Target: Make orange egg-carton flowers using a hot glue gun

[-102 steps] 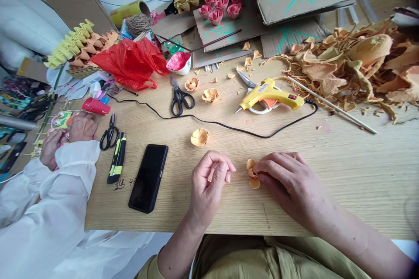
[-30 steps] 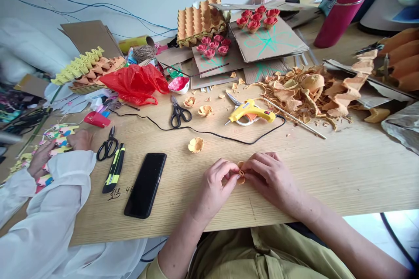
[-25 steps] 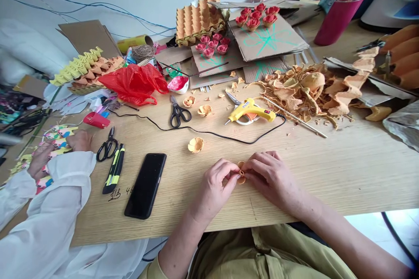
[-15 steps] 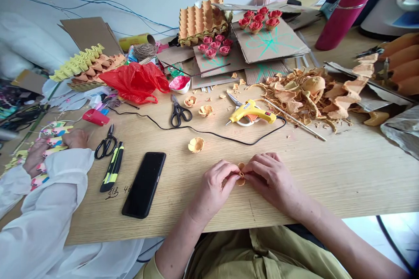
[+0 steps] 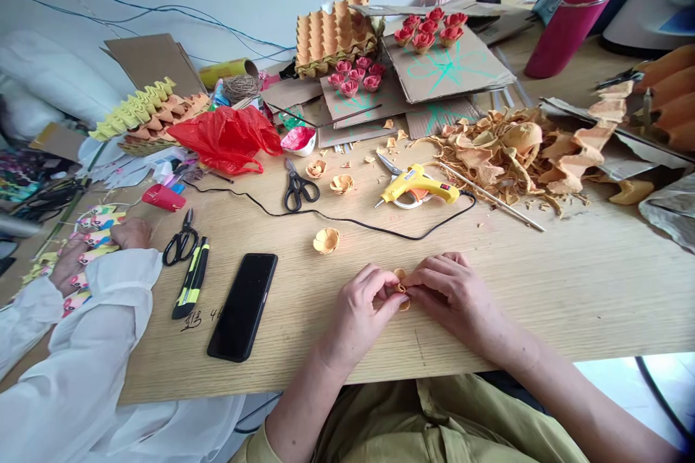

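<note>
Between my fingertips is a small orange egg-carton flower [image 5: 401,288], partly hidden, with petals showing above and below the fingers. My left hand [image 5: 365,311] pinches its left side with thumb and forefinger. From the right, my right hand [image 5: 453,296] grips the other side. Beyond my hands a lone petal cup [image 5: 326,241] rests on the table. Two more orange flowers, one rolled [image 5: 316,168] and one wider [image 5: 342,184], sit farther back. A yellow glue gun [image 5: 418,184] lies across white-and-orange-handled scissors, its tip pointing left.
Black scissors [image 5: 300,192], a phone [image 5: 242,307], a utility knife [image 5: 191,281] and a second pair of scissors [image 5: 181,240] lie leftward. The glue gun's cord crosses the table. A co-worker's white sleeves [image 5: 103,311] reach in at left. Carton scraps [image 5: 510,152] pile up at right.
My left hand has come in from beside the flower to pinch it together with my right. The view has swung to the right. Lately only the fingers have shifted slightly.
</note>
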{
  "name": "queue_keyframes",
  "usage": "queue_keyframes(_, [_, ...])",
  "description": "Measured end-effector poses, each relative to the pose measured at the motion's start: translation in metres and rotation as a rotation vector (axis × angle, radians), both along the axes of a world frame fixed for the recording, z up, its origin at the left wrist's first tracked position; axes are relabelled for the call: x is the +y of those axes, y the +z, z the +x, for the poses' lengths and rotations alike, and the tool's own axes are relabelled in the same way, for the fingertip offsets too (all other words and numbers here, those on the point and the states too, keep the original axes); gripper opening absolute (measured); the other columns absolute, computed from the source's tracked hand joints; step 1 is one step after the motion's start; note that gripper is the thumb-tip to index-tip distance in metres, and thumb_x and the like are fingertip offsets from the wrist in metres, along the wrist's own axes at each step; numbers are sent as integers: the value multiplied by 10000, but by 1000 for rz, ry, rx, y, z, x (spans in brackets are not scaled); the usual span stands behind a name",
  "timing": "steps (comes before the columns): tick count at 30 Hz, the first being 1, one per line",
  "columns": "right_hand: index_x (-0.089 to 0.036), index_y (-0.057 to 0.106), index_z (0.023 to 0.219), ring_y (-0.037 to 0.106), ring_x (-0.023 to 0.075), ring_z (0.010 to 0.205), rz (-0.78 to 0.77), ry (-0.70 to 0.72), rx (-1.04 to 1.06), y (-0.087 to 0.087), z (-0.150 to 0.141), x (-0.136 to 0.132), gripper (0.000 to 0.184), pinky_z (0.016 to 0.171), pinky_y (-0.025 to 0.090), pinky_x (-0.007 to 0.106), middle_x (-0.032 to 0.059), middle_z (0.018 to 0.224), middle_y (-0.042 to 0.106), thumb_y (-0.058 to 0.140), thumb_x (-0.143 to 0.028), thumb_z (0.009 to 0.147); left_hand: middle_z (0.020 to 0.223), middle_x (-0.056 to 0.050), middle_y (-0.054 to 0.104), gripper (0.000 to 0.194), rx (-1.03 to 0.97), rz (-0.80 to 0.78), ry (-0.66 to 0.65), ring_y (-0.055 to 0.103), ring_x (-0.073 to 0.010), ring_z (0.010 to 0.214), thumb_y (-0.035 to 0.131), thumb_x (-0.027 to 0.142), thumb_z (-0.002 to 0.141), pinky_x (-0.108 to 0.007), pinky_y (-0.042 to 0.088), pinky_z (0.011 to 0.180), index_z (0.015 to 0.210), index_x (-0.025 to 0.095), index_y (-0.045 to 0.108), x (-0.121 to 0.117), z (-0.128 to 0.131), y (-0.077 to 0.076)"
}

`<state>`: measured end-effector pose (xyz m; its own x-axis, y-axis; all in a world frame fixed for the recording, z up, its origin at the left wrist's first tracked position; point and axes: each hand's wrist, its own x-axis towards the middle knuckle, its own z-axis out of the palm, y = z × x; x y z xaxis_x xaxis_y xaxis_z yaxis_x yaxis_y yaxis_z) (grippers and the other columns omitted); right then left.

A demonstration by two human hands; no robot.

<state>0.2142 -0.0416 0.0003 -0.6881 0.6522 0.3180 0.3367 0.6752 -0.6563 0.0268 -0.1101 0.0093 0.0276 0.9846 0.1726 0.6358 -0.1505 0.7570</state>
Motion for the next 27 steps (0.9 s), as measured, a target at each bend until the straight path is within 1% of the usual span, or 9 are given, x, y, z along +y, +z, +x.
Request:
queue_keyframes(4, [-224,689,1008,646,181,830,21,-33,31,2,0,-1,121,810,383,378,34,895,725,577,-180,1018,849,16,595,148,19,15,-18,587,-97,699,696,74,875,-188,504,657,903,198,620,0,0,-2])
queue_keyframes(8, [-222,654,982,622,178,804,29,-107,62,2,1,-2,124,796,386,376,34,886,703,546,-177,1025,878,5,602,136,44,45,-45,591,-97,702,668,76,885,-194,508,671,898,200,611,0,-2,-5])
queue_keyframes(13, [-217,622,975,604,168,761,37,-161,110,4,2,-2,119,769,395,369,27,870,689,523,-179,1028,887,-2,604,155,34,60,-49,597,-101,704,654,53,873,-200,520,685,892,199,606,0,-1,-4])
queue_keyframes(17, [-222,589,935,612,171,741,-4,-164,180,7,4,-2,60,764,424,369,12,828,666,592,-214,994,875,-1,601,167,39,86,-41,588,-104,699,655,45,859,-208,521,689,887,201,603,0,0,-2])
queue_keyframes(21, [-238,560,855,605,173,714,-76,-208,270,8,7,-3,148,749,442,362,-7,769,623,636,-260,980,834,2,577,150,52,142,-18,562,-109,695,652,61,861,-214,502,667,866,200,595,-1,0,-1])
queue_keyframes(24, [-248,601,858,636,186,736,-129,-233,291,9,10,-3,135,760,462,365,0,782,663,643,-282,982,818,1,573,132,62,190,21,543,-109,675,643,79,869,-222,493,645,860,204,603,-1,0,0])
queue_keyframes(27, [-253,637,873,667,197,764,-148,-235,284,10,11,-3,116,778,483,371,7,811,708,645,-298,980,842,-7,602,118,72,245,51,548,-107,675,642,94,879,-226,508,654,879,210,622,-3,0,2])
